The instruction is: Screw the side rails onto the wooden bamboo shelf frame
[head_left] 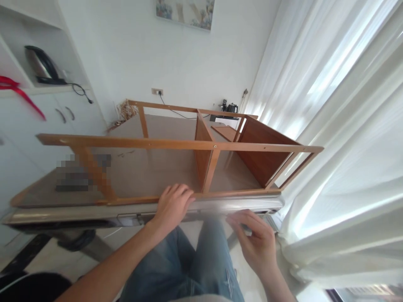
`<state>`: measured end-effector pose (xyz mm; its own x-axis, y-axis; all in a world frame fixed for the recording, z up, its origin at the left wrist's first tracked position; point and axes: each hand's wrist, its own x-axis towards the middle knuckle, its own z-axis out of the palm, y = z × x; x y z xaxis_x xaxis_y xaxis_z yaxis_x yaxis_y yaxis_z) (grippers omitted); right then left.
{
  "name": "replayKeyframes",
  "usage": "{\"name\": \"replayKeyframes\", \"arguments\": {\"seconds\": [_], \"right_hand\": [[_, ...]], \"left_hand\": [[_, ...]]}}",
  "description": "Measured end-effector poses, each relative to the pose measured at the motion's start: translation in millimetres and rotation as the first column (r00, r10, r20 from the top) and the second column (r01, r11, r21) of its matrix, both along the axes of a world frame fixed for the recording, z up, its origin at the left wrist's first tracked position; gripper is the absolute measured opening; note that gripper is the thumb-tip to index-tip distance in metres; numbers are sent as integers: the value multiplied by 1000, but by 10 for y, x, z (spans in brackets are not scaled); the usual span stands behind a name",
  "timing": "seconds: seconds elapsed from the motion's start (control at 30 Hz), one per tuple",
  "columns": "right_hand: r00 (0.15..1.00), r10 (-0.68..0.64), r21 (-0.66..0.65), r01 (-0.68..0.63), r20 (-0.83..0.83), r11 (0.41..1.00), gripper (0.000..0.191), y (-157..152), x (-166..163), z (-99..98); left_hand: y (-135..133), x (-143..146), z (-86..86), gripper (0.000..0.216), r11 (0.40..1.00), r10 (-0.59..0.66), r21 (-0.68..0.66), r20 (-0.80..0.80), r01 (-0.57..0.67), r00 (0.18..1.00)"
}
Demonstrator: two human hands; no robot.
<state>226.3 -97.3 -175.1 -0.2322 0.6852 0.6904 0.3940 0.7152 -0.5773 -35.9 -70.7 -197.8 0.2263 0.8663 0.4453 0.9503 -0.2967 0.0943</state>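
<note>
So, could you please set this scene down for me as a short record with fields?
Main item: wooden frame, standing on the table
Frame parts: upright divider panel within; reddish-brown end panel toward the right
Left hand: palm down at the frame's lower front rail; grip unclear
Right hand: in front of the table edge, fingertips near thumb; whether it holds anything small is unclear
Surroundings: kettle far left, white curtain right

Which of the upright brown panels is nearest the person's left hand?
The middle panel, set crosswise inside the wooden frame just beyond the left hand. The other, the end panel, stands farther right, toward the white curtain.
</note>
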Motion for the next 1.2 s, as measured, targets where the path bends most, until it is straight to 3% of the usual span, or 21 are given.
{"name": "replayKeyframes", "arguments": {"seconds": [0.23, 0.4, 0.53, 0.67, 1.2], "right_hand": [[995, -24, 193, 5, 99, 981, 15, 189, -137, 62], [984, -33, 354, -31, 172, 935, 14, 517, -257, 157], [983, 6, 404, -80, 183, 911, 14, 685, -326, 314], [978, 33, 435, -122, 206, 892, 16, 803, -377, 466], [936, 2, 530, -200, 351, 824, 17, 917, -408, 702]], "left_hand": [[-23, -13, 278, 30, 999, -8, -54, -124, 1, 992], [-19, -31, 631, 31, 1000, -18, -7, -184, 17, 983], [-3, -59, 934, 31, 998, -16, 50, -175, 25, 984], [7, -102, 1127, 31, 998, -13, 59, -176, 24, 984], [22, -142, 1249, 31, 1000, -13, 15, -118, 15, 993]]}}
